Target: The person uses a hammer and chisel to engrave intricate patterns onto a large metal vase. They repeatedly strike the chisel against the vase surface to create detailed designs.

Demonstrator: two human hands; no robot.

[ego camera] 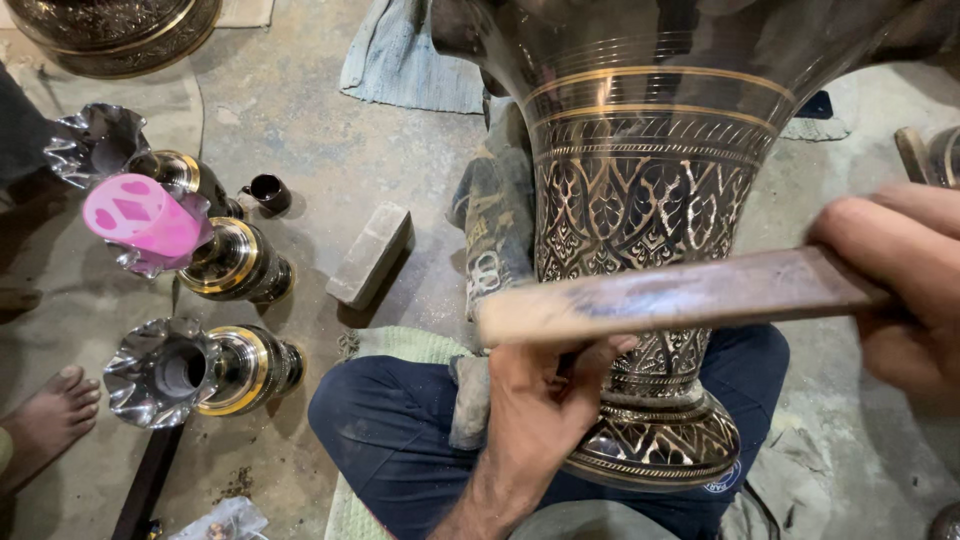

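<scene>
A large dark metal vase with gold bands and engraved leaf patterns stands tilted across my lap, its foot resting on my blue trousers. My left hand grips something small and hidden against the vase's narrow waist. My right hand is shut on a flat wooden stick, held crosswise in front of the vase and blurred by motion. Whether the stick touches the left hand's tool I cannot tell.
Two smaller fluted vases lie on the concrete floor at left, one with a pink plastic cup in its mouth. A grey block, a small dark cup, cloths and another person's bare foot are nearby.
</scene>
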